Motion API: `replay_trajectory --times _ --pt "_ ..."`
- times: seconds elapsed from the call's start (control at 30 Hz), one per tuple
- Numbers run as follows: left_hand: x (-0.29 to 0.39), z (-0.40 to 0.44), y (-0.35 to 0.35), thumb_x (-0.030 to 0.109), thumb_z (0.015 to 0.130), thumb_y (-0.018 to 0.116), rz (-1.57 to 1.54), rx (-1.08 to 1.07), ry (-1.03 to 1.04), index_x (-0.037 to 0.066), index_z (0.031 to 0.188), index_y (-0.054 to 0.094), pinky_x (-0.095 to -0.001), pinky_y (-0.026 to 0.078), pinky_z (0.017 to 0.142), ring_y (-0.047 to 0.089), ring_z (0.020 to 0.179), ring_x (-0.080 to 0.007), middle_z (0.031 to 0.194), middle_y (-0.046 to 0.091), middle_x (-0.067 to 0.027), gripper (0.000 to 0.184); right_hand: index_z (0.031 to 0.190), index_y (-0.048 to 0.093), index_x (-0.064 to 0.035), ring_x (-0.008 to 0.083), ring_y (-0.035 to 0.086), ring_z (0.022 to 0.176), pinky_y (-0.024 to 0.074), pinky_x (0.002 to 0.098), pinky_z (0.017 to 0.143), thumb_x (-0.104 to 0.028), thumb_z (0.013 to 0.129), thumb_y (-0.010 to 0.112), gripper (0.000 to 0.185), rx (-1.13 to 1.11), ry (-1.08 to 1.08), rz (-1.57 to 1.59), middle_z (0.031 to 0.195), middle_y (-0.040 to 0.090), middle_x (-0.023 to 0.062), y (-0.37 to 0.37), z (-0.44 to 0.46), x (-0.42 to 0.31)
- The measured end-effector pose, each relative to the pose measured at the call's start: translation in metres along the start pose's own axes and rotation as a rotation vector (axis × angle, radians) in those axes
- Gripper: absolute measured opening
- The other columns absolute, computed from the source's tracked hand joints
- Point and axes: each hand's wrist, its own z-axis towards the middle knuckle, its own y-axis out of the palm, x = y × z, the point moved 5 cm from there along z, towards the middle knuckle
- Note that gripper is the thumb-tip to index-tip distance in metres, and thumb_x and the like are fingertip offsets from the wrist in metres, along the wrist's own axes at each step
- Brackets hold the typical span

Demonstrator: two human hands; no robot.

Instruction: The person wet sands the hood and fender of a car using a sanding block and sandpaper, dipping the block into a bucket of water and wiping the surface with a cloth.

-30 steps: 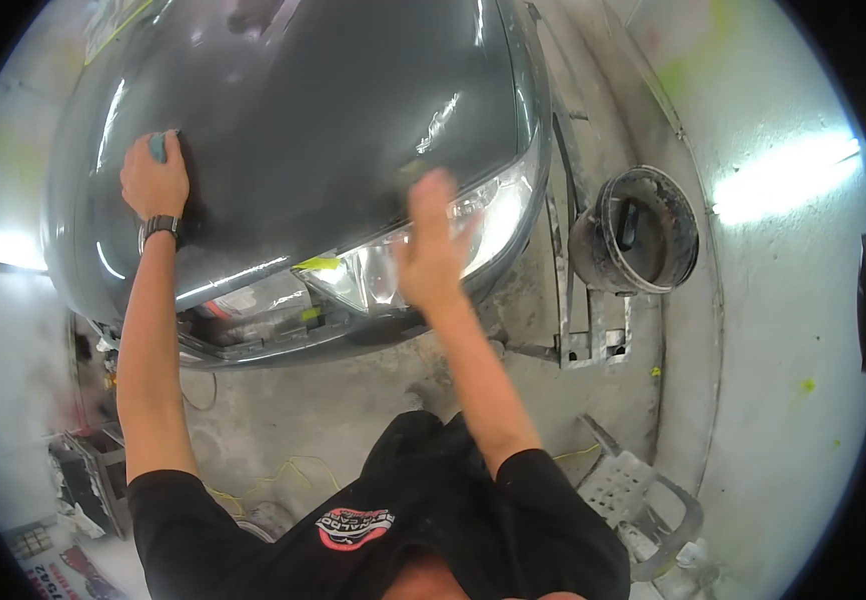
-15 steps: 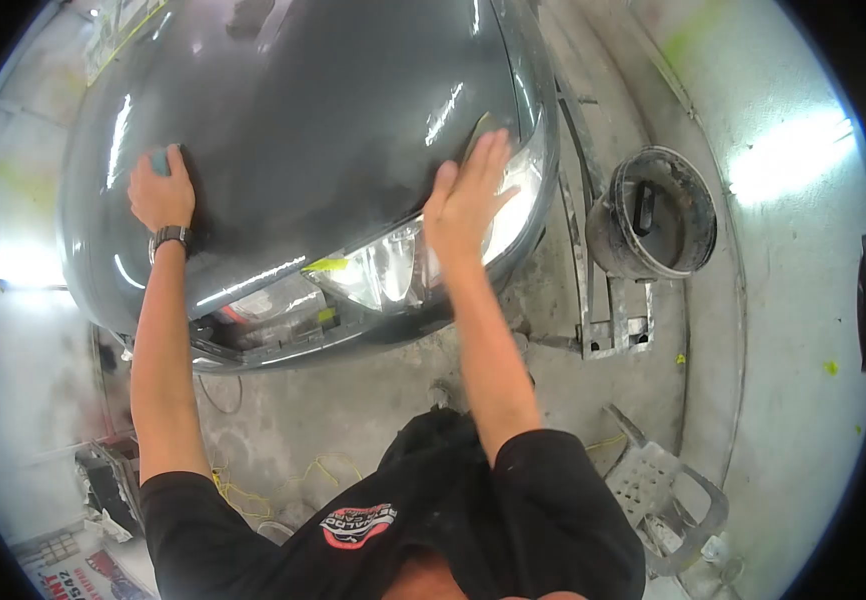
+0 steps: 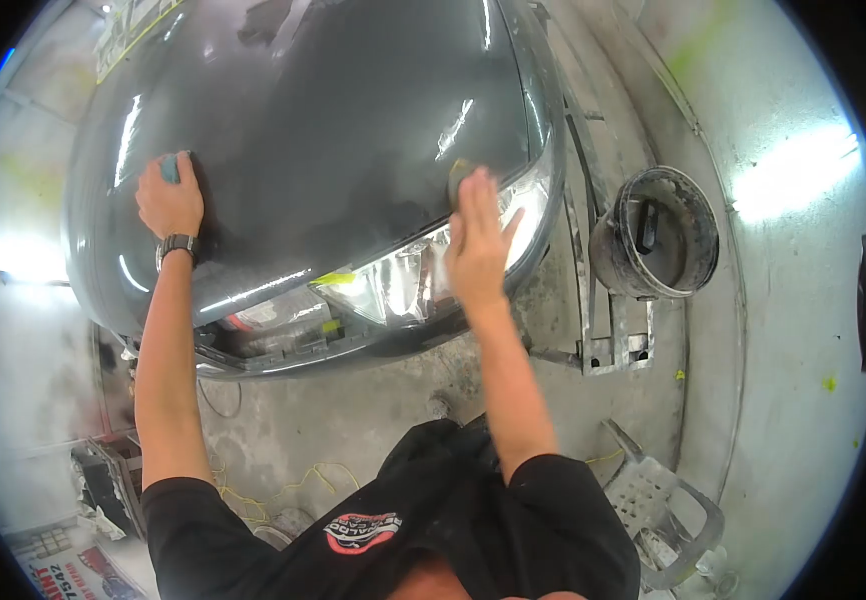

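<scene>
On the dark grey car hood (image 3: 323, 130), my left hand (image 3: 170, 205) is closed around a small teal block (image 3: 170, 168), mostly hidden by the fingers. A watch (image 3: 177, 245) is on that wrist. My right hand (image 3: 477, 240) lies at the hood's front edge above the headlight (image 3: 393, 285), slightly blurred. Its fingers are stretched and press a thin olive-grey piece of sandpaper (image 3: 459, 180) against the hood; most of the sheet is under the fingers. Yellow-green tape (image 3: 333, 279) sits at the headlight's inner corner.
A dirty bucket (image 3: 608, 255) with a dark object inside stands right of the car, beside a metal frame (image 3: 593, 340). A grey plastic chair (image 3: 653, 500) is at lower right. A yellow cord (image 3: 253, 500) runs over the concrete floor. Pale walls close in both sides.
My right hand and the sandpaper have moved back toward me and slightly left along the hood edge. My left hand stays on the hood with the block. The view has shifted slightly.
</scene>
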Motion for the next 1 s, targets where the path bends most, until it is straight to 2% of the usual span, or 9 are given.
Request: replay_trajectory --times 0.2,0.33,0.4,0.53,0.63,0.8,0.87,0.9,1.0 --pt "0.0 0.0 0.0 0.05 0.096 0.066 -0.014 0.006 -0.003 0.016 0.119 0.073 -0.0522 0.05 0.097 0.065 0.115 -0.0376 0.124 0.072 -0.0118 0.042 0.148 0.054 -0.0048 0.0386 0.048 0.146 0.0292 0.0733 0.116 -0.021 0.108 0.054 0.043 0.113 0.011 -0.113 0.158 0.051 0.017 -0.011 0.144 0.031" --pt "-0.004 0.002 0.003 0.05 0.096 0.066 -0.029 0.014 -0.003 0.016 0.119 0.073 -0.0517 0.05 0.098 0.065 0.116 -0.0369 0.125 0.072 -0.0101 0.042 0.157 0.047 -0.0107 0.0273 0.044 0.152 0.0278 0.0704 0.12 -0.027 0.091 0.073 0.073 -0.172 -0.312 0.089 0.166 0.044 0.0091 0.003 0.014 -0.029" --pt "0.0 -0.001 -0.002 0.05 0.095 0.067 -0.039 0.019 -0.002 0.016 0.119 0.073 -0.0514 0.049 0.099 0.065 0.116 -0.0366 0.125 0.072 -0.009 0.042 0.155 0.05 -0.0134 0.0267 0.047 0.149 0.0292 0.0707 0.119 -0.024 0.091 0.072 0.069 -0.218 -0.473 -0.017 0.166 0.045 0.0084 -0.003 0.015 -0.02" --pt "0.001 -0.001 -0.002 0.052 0.096 0.066 -0.04 0.009 -0.016 0.017 0.118 0.074 -0.0511 0.05 0.098 0.065 0.115 -0.0369 0.121 0.072 -0.0096 0.042 0.155 0.048 -0.0107 0.0321 0.047 0.148 0.0301 0.0712 0.118 -0.026 0.103 0.061 0.055 -0.055 -0.21 -0.063 0.164 0.045 0.0114 0.002 0.174 0.034" --pt "0.001 0.0 -0.003 0.049 0.095 0.068 -0.039 0.012 -0.009 0.017 0.117 0.074 -0.0514 0.05 0.098 0.065 0.113 -0.0361 0.119 0.073 -0.0092 0.039 0.154 0.047 -0.0054 0.0375 0.046 0.148 0.0299 0.0733 0.117 -0.028 0.107 0.056 0.053 0.081 -0.1 -0.082 0.163 0.045 0.015 0.007 0.183 0.025" --pt "0.014 -0.004 -0.012 0.048 0.094 0.069 -0.057 -0.046 0.005 0.016 0.115 0.075 -0.0517 0.05 0.099 0.064 0.114 -0.0374 0.117 0.073 -0.0111 0.039 0.16 0.04 0.0 0.0397 0.036 0.155 0.0244 0.0476 0.128 -0.024 0.109 0.049 0.057 -0.065 -0.031 0.192 0.165 0.041 0.0237 -0.023 0.009 0.021" --pt "0.011 -0.005 -0.018 0.049 0.091 0.07 -0.086 0.04 0.007 0.016 0.113 0.075 -0.0522 0.049 0.099 0.064 0.115 -0.0377 0.118 0.072 -0.012 0.04 0.161 0.04 -0.002 0.0369 0.033 0.157 0.0185 0.0518 0.129 -0.028 0.114 0.039 0.054 -0.062 -0.009 0.123 0.167 0.04 0.0192 -0.017 0.04 0.037" --pt "0.009 -0.005 -0.016 0.046 0.094 0.071 -0.075 0.073 0.02 0.015 0.114 0.074 -0.0499 0.049 0.096 0.064 0.113 -0.037 0.117 0.072 -0.011 0.037 0.161 0.041 -0.008 0.0335 0.033 0.158 0.0065 0.0645 0.127 -0.025 0.116 0.035 0.049 0.015 -0.039 0.07 0.166 0.043 0.014 -0.011 0.081 0.051" --pt "0.008 -0.003 -0.02 0.042 0.093 0.072 -0.166 0.083 -0.025 0.017 0.109 0.074 -0.0503 0.048 0.094 0.064 0.111 -0.0349 0.113 0.071 -0.0076 0.03 0.16 0.043 -0.0093 0.0343 0.033 0.157 0.0101 0.0665 0.126 -0.027 0.116 0.036 0.048 -0.074 -0.032 -0.021 0.167 0.041 0.0137 0.004 0.197 0.064"
